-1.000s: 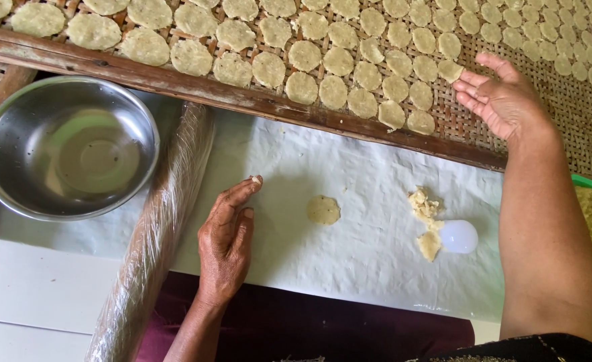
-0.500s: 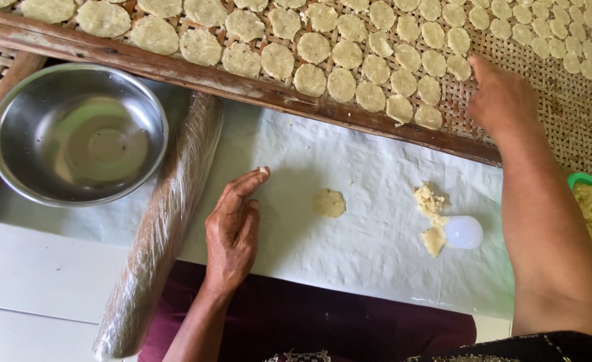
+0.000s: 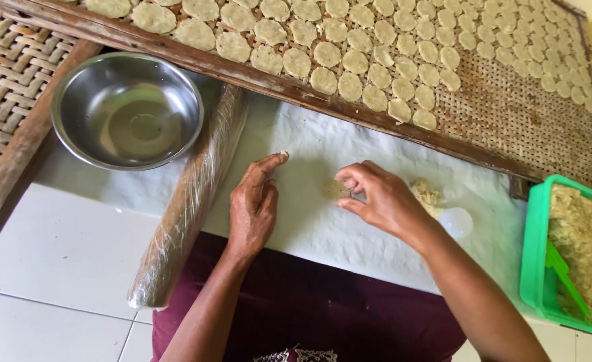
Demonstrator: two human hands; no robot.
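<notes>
Right now the right hand [image 3: 383, 200] pinches a small flattened dough disc [image 3: 335, 190] between thumb and fingertips, near the middle of the white cloth [image 3: 349, 234], while the left hand [image 3: 254, 204] rests open and flat just beside it, grasping nothing. Such a thin disc could tear or fold if pinched too hard. No labels show; a plastic-wrapped roll [image 3: 188, 201] lies along the cloth's left edge, a green tub [image 3: 534, 255] at its right.

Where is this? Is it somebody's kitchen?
Probably a home workspace for making snacks on a tiled floor, not a kitchen counter. A woven tray holds rows of flat dough discs, beside a metal bowl and a wrapped rolling pin.
</notes>
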